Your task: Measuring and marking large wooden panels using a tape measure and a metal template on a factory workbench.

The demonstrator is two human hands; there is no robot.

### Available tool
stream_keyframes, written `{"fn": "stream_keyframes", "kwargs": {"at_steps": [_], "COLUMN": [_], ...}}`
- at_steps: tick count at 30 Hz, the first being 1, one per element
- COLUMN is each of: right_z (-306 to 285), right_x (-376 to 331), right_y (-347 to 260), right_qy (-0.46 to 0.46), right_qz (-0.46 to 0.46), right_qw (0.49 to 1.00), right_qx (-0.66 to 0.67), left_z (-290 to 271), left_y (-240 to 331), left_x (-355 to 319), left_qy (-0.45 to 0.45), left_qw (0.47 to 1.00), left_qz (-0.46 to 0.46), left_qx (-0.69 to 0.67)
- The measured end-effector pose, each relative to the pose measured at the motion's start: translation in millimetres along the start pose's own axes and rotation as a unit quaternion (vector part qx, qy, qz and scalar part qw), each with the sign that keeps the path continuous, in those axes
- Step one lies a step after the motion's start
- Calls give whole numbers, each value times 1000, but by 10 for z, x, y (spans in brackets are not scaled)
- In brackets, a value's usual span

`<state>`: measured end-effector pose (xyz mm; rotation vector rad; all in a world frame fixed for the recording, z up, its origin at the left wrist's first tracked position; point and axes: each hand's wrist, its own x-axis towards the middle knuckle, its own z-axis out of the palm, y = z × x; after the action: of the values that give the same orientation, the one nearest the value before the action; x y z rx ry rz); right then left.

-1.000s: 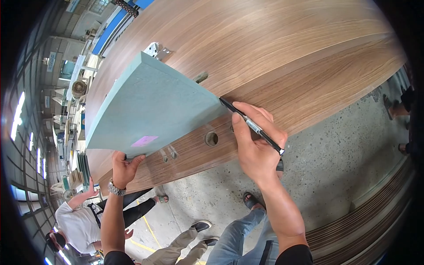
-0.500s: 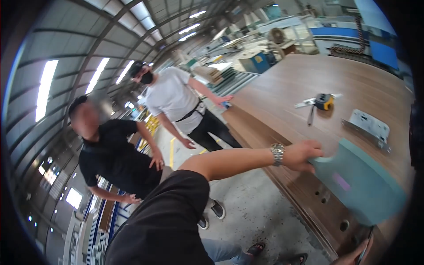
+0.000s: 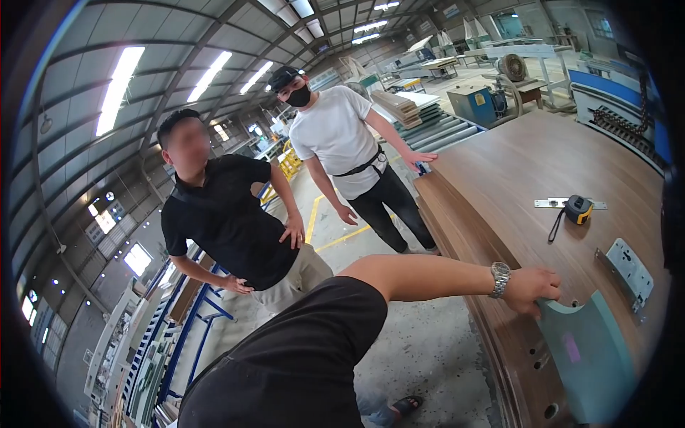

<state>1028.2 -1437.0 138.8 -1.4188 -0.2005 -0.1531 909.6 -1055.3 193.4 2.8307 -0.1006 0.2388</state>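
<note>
My left hand (image 3: pixel 534 290), with a metal watch at the wrist, is closed at the upper left corner of a pale green, translucent sheet (image 3: pixel 589 357). The sheet has a curved notch in its upper edge and a small pink mark on its face. It lies over the edge of a brown wood-grain panel (image 3: pixel 514 164), and several round holes show in the panel's side beside it. A metal lock case (image 3: pixel 628 274) rests on the panel, right of the sheet. Farther back are a yellow and black tape measure (image 3: pixel 579 208) and a metal strip (image 3: pixel 549 203). My right hand is out of view.
A person in a white shirt (image 3: pixel 335 139) stands at the panel's far left corner, one hand on it. Another in a black shirt (image 3: pixel 225 207) stands nearer, at left. Beyond are a roller conveyor (image 3: pixel 457 133), stacked boards (image 3: pixel 396 108) and a blue machine (image 3: pixel 621 100).
My view has swung left, so everything sits farther right or lower. My left hand stays on the sheet's corner. A hand at the lower right edge has gone out of view.
</note>
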Motion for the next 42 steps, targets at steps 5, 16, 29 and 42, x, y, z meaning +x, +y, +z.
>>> {"fn": "stream_keyframes", "kwargs": {"at_steps": [5, 16, 29, 42], "right_z": [-205, 304, -188, -962], "right_x": [38, 437, 2123, 4043], "right_y": [-64, -397, -1084, 171], "right_qy": [-14, -190, 71, 165], "right_qz": [-33, -100, 98, 17], "right_qw": [999, 977, 993, 856], "right_qx": [27, 5, -4, -489], "left_z": [38, -11, -216, 2200], "left_y": [50, 366, 1230, 2941], "left_x": [61, -267, -788, -3908], "left_qy": [-1, 4, 306, 236], "left_qw": [1000, 990, 806, 288], "left_qz": [-11, -124, -410, -836], "left_qx": [-10, 72, -297, -404]}}
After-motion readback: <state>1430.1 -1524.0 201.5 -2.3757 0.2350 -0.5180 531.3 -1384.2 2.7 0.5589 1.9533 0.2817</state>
